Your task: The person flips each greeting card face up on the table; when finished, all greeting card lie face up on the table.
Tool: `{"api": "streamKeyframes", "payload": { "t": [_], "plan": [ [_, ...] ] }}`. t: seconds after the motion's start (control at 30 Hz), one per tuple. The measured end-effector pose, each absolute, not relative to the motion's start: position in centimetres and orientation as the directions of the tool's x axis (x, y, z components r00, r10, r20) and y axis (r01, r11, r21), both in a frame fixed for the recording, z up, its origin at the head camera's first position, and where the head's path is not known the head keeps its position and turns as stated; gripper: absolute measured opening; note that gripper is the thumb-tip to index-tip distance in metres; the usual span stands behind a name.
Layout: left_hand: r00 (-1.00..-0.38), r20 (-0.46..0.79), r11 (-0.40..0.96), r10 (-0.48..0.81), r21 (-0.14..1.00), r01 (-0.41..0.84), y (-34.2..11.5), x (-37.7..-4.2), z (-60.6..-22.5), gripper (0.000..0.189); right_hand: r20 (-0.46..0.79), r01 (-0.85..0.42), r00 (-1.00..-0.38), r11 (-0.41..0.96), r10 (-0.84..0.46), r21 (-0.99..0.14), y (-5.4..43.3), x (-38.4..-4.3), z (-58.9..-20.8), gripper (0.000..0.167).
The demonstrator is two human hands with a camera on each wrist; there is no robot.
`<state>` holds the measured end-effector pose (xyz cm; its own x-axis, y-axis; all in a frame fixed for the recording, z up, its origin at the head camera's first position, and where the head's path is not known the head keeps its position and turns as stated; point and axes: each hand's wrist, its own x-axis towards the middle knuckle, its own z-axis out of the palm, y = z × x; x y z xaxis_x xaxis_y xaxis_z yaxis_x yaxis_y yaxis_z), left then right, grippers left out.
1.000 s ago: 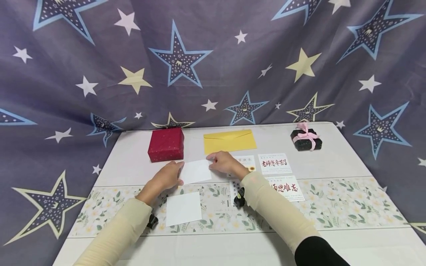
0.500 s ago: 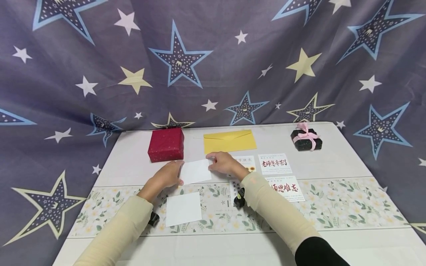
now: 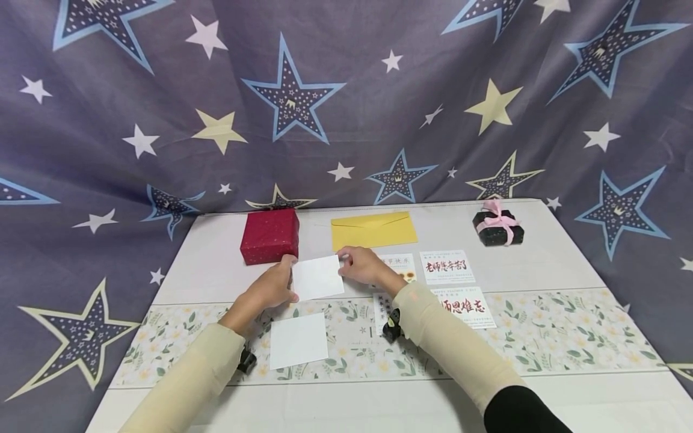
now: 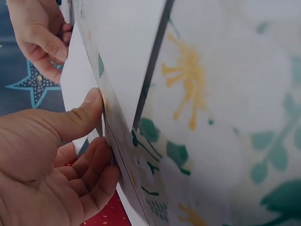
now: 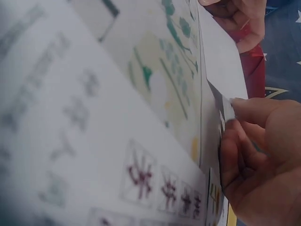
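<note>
A blank white card (image 3: 318, 278) is held between both hands near the middle of the table. My left hand (image 3: 273, 284) pinches its left edge, thumb on the near side, as the left wrist view shows with the card (image 4: 77, 89) rising off the tabletop. At the opposite edge, my right hand (image 3: 365, 266) pinches the corner between thumb and fingers; the right wrist view has this hand (image 5: 268, 155) close up, with a gap under the card (image 5: 223, 56). Another blank white card (image 3: 299, 340) lies flat on the floral band just nearer the body.
Behind the left hand stands a red box (image 3: 269, 236). A yellow envelope (image 3: 373, 230) lies at the back, and a black gift box (image 3: 498, 225) with pink ribbon sits back right. Several printed cards, including one with red writing (image 3: 447, 267), lie beneath and beside the right forearm.
The held card's far edge has risen slightly, and the left fingertips have shifted a little farther from the body with it. The right hand and the other things have hardly moved.
</note>
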<state>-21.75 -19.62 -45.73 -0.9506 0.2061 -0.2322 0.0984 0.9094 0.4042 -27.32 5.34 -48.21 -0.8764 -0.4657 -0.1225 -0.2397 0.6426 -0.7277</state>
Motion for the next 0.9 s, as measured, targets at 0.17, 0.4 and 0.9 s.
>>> {"api": "streamKeyframes", "payload": {
  "t": [0.17, 0.4, 0.9],
  "plan": [
    [-0.953, -0.187, 0.88, 0.237, 0.457, 0.129, -19.8, -21.6, -45.7, 0.081, -0.076, -0.264, -0.877, 0.607, -0.475, -0.749, 5.5, -27.1, -47.9, 0.03],
    [-0.963, -0.123, 0.836, 0.24, 0.531, 0.141, -19.9, -21.6, -45.2, 0.061, -0.056, -0.264, -0.872, 0.565, -0.486, -0.782, 6.2, -26.9, -47.5, 0.031],
    [-0.986, 0.107, 0.784, 0.13, 0.597, 0.169, -20.0, -22.1, -43.8, 0.009, 0.117, -0.361, -0.859, 0.428, -0.499, -0.829, 7.9, -26.8, -45.8, 0.027]
  ]
}}
